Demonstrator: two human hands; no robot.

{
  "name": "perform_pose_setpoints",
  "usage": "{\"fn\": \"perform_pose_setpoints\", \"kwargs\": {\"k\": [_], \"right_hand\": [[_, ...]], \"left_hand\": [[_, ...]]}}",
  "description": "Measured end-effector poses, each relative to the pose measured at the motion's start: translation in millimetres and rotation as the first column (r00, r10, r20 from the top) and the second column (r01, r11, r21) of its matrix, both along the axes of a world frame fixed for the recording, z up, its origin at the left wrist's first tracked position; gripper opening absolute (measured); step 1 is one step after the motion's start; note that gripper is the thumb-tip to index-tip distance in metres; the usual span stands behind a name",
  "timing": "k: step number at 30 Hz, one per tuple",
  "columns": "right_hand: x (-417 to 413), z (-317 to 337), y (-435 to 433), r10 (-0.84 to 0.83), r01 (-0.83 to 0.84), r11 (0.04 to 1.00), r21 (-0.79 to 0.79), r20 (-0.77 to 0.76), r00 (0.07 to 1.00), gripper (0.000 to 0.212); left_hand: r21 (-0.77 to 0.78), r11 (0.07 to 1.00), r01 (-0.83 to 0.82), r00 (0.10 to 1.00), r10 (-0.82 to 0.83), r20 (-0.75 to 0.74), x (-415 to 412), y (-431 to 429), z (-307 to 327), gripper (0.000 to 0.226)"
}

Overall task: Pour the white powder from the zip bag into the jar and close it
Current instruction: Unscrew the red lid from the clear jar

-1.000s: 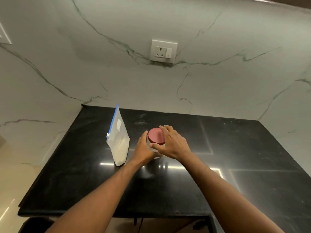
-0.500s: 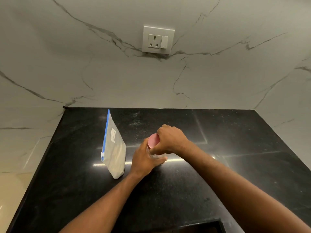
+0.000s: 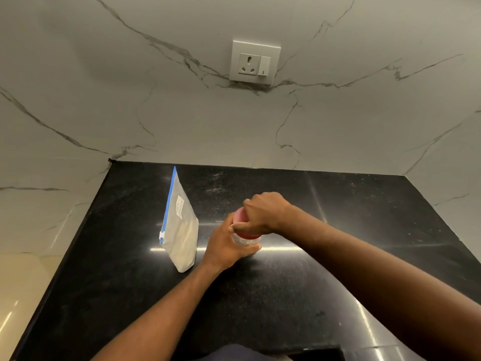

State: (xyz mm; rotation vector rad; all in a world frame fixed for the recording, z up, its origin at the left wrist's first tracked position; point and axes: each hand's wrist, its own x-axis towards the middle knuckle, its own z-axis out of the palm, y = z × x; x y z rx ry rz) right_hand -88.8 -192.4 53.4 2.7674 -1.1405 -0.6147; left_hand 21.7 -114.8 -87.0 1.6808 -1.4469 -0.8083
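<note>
Jar (image 3: pixel 246 239) upright; left hand (image 3: pixel 223 246) grips body, right hand (image 3: pixel 265 213) clamps red lid (image 3: pixel 238 217).

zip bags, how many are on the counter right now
1. The zip bag stands upright on the black counter, left of the jar that both hands hold. No other bag shows; the arms hide part of the counter.

Both forearms bare to the frame edge; no sleeves, watch or rings visible. Left hand (image 3: pixel 223 246) and right hand (image 3: pixel 268 212) ungloved. Dark blue garment (image 3: pixel 234 353) at bottom edge.
</note>
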Motion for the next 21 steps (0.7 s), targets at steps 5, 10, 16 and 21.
{"fn": "perform_pose_setpoints", "kwargs": {"k": [5,10,16,21], "right_hand": [[5,14,-1,0.139,-0.136,0.965,0.223,0.001,0.99,0.07],[8,33,-3,0.145,-0.222,0.894,0.39,0.217,0.965,0.059],[11,11,0,0.086,-0.084,0.995,0.055,-0.032,0.996,0.071],[7,22,-6,0.225,-0.227,0.902,0.368,0.047,0.973,0.062]], "left_hand": [[0.037,0.999,-0.033,0.999,0.033,0.002,-3,-1,-5,0.103],[0.021,1.0,-0.023,1.0,0.023,0.016,-3,0,-6,0.089],[0.005,0.997,-0.074,0.997,0.074,0.01,-6,1,-5,0.093],[0.012,0.998,-0.058,0.998,0.058,0.038,-7,1,-6,0.099]]}}
